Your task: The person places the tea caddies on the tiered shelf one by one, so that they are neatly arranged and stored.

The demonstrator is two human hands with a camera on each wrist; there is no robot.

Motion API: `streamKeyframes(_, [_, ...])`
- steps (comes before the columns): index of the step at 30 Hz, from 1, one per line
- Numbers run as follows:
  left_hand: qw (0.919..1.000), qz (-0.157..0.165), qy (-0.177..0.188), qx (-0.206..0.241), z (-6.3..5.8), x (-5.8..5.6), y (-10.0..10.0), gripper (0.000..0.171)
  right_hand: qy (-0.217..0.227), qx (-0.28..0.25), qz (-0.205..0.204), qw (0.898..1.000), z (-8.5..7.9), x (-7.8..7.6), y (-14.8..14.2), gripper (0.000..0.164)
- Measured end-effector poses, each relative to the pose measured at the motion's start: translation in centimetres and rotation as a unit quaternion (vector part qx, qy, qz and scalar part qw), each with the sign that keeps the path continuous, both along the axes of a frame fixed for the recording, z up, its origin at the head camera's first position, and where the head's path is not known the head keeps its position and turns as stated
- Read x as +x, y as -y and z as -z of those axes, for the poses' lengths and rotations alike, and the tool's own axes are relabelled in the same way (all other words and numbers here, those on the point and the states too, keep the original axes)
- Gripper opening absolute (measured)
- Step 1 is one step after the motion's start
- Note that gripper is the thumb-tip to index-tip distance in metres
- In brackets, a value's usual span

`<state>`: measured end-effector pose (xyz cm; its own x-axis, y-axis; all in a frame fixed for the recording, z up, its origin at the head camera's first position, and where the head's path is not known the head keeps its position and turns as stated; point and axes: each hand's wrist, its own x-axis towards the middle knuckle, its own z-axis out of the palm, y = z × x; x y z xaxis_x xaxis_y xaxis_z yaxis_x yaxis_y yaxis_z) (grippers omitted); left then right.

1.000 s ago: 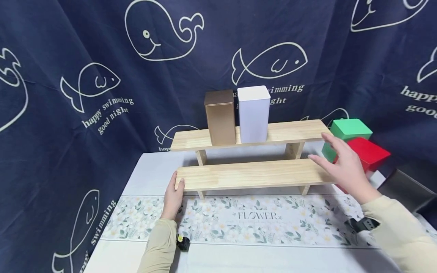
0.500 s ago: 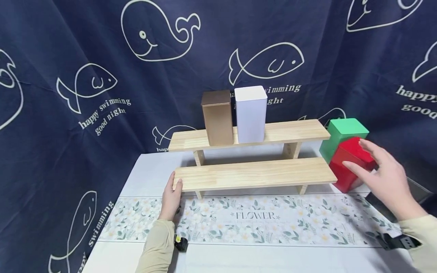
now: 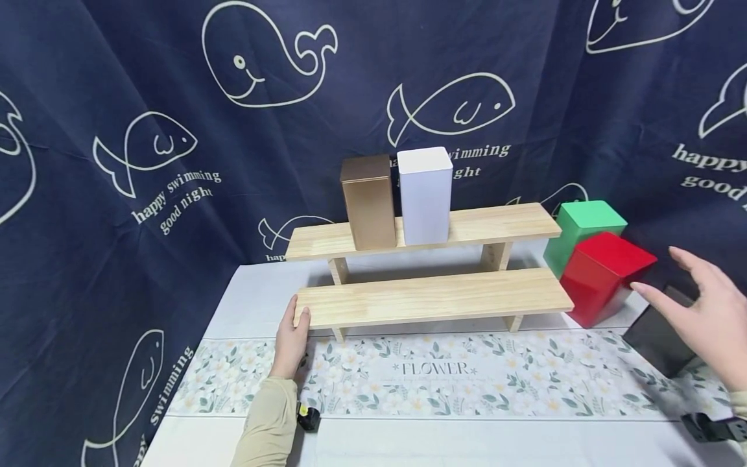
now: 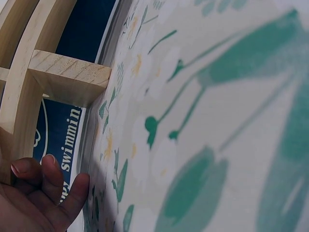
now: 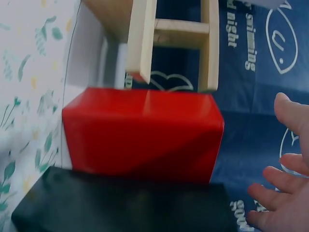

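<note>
Now our empty right hand (image 3: 709, 311) moves rightward, bringing the black box (image 3: 659, 342) within reach; our left hand (image 3: 290, 338) grips the shelf (image 3: 432, 299).

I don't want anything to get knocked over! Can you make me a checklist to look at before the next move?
1. Shelf held: ok, the left hand holds the left end of the lower board.
2. Right hand free: ok, it holds nothing.
3. Brown box and white box upright on the upper board: ok.
4. Black box all in sight: not ok, the right hand hides some in the head view.
5. Green box unblocked: not ok, the red box stands in front.
6. Red box not touching the lower board: cannot tell.
</note>
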<state>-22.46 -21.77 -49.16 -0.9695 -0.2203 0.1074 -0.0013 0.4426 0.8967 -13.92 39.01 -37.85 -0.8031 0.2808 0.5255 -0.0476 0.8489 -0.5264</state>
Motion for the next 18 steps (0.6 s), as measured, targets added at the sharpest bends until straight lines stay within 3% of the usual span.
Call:
streamKeyframes(8, [1.0, 0.001, -0.004, -0.002, -0.2, 0.1, -0.1, 0.061, -0.081, -0.014, 0.033, 0.996, 1.8, 0.5, -2.2, 0.064])
streamKeyframes(18, [0.9999, 0.002, -0.01, 0.005, -0.1, 0.0, 0.0, 0.06, -0.06, -0.04, 0.12, 0.99, 3.2, 1.3, -3.3, 0.087])
